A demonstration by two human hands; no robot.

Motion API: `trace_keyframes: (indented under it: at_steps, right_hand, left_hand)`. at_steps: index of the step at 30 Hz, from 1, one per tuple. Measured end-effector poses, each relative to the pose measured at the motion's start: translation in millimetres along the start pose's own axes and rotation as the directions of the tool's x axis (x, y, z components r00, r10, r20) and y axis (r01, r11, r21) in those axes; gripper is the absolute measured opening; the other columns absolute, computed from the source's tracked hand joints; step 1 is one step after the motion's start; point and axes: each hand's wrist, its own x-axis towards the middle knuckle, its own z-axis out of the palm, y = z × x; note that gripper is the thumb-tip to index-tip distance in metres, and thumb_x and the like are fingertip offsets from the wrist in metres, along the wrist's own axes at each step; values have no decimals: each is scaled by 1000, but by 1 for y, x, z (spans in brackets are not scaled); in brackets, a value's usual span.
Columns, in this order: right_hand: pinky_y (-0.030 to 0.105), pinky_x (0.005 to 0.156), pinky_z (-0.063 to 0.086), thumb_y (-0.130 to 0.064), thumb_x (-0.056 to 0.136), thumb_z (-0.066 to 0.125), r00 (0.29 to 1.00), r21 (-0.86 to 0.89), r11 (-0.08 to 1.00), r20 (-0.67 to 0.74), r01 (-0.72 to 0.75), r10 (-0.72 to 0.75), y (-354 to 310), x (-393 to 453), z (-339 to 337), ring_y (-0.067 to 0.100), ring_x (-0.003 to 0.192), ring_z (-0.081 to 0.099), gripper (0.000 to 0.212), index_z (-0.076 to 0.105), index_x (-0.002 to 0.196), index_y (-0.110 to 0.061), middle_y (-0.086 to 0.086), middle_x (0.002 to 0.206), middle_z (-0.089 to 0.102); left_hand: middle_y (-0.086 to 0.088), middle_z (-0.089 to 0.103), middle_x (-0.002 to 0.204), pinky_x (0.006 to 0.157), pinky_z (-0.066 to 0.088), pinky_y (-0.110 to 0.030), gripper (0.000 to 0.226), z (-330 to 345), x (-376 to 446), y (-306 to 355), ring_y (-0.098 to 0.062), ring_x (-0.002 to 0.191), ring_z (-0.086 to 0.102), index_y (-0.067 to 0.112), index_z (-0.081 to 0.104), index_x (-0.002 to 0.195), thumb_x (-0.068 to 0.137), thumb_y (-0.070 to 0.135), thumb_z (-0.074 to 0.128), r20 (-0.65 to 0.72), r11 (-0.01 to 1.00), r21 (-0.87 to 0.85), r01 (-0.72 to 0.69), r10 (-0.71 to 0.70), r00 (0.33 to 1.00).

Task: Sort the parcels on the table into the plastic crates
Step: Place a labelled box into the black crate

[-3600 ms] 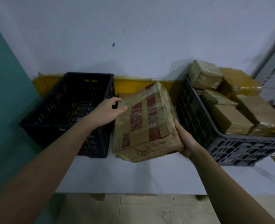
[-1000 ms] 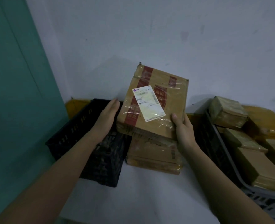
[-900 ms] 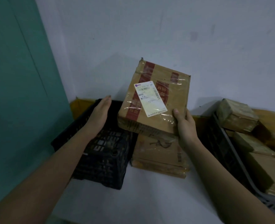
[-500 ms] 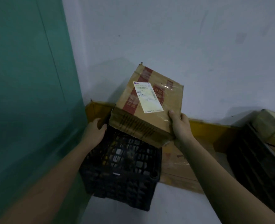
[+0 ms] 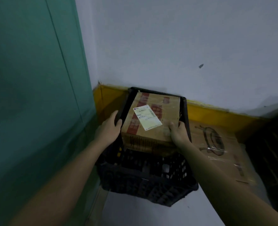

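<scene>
Right hand (image 5: 178, 134) gripping near right corner of taped cardboard parcel (image 5: 153, 121), fingers curled over top face. Left hand (image 5: 109, 129) grasping left rim of black plastic crate (image 5: 144, 181), thumb hooked over edge. Parcel tilted, partly inside crate, white shipping label (image 5: 147, 117) facing up. Second flat parcel (image 5: 219, 149) lying on white table (image 5: 135, 212) just right of crate.

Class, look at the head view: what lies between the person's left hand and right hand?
In the head view, the labelled cardboard parcel lies between the left hand and right hand, partly inside the black crate.
</scene>
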Motion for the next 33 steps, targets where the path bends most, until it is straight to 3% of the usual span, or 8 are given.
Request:
trace_keyframes:
  at_steps: [6, 12, 17, 20, 23, 25, 30, 33]
  right_hand:
    - [49, 99, 49, -34, 106, 38, 997, -36, 998, 40, -59, 60, 19, 28, 34, 35, 121, 55, 51, 30, 147, -4, 16, 139, 50]
    - [35, 78, 40, -32, 106, 41, 994, -245, 964, 17, -103, 111, 48, 49, 48, 40, 116, 53, 48, 36, 141, 1, 23, 135, 51]
    - [49, 112, 32, -21, 98, 51, 1000, -500, 866, -24, -1, -13, 42, 43, 59, 40, 142, 22, 62, 21, 151, -8, 16, 160, 11]
    - [69, 112, 23, -58, 89, 59, 962, -663, 698, 223, 270, -160, 31, 27, 62, 37, 150, 2, 88, 8, 156, -32, 4, 165, -1]
    - [78, 107, 9, -78, 76, 58, 867, -756, 474, 497, 452, -35, 33, 16, 68, 38, 150, -12, 105, -8, 153, -49, -2, 166, -15]
    - [80, 106, 7, -71, 81, 61, 837, -782, 360, 547, 508, 6, 40, 14, 71, 38, 150, -15, 105, -12, 152, -50, -2, 165, -19]
    - [81, 103, 12, -35, 93, 64, 873, -835, 283, 488, 471, -14, 43, 18, 87, 40, 150, -9, 96, -11, 152, -49, 1, 166, -12]
    - [81, 104, 12, -30, 93, 65, 880, -850, 253, 475, 462, -12, 43, 16, 90, 40, 150, -9, 97, -10, 153, -48, 2, 166, -12]
  left_hand:
    - [-5, 40, 155, 101, 45, -46, 61, 6, 12, 3, -33, 131, 49, 40, 13, 156, 101, 59, 32, 83, 993, 113, -19, 10, 996]
    - [-8, 54, 141, 87, 52, -41, 65, 5, 10, -2, -30, 111, 60, 40, 15, 156, 102, 24, 46, 63, 994, 90, -58, 52, 997]
    - [-8, 57, 129, 79, 54, -45, 67, 6, 11, -1, -26, 95, 61, 39, 8, 157, 103, 20, 42, 92, 989, 136, -64, 52, 994]
    - [-8, 57, 127, 80, 53, -47, 69, 7, 13, 0, -26, 94, 60, 40, 7, 157, 102, 18, 42, 92, 987, 144, -66, 53, 994]
    - [-9, 56, 133, 82, 53, -46, 71, 6, 14, -1, -28, 98, 61, 41, 8, 157, 101, 15, 43, 90, 990, 136, -47, 35, 995]
    - [-9, 55, 138, 85, 54, -45, 71, 5, 13, -1, -29, 103, 61, 41, 9, 157, 102, 14, 44, 95, 991, 126, -35, 23, 995]
    - [-8, 52, 142, 88, 52, -44, 72, 7, 11, 0, -28, 111, 58, 40, 7, 157, 102, 13, 44, 101, 990, 132, -54, 41, 994]
    - [-6, 50, 145, 84, 51, -39, 71, 7, 14, -2, -28, 109, 59, 41, 10, 157, 102, 12, 45, 87, 992, 120, -45, 34, 996]
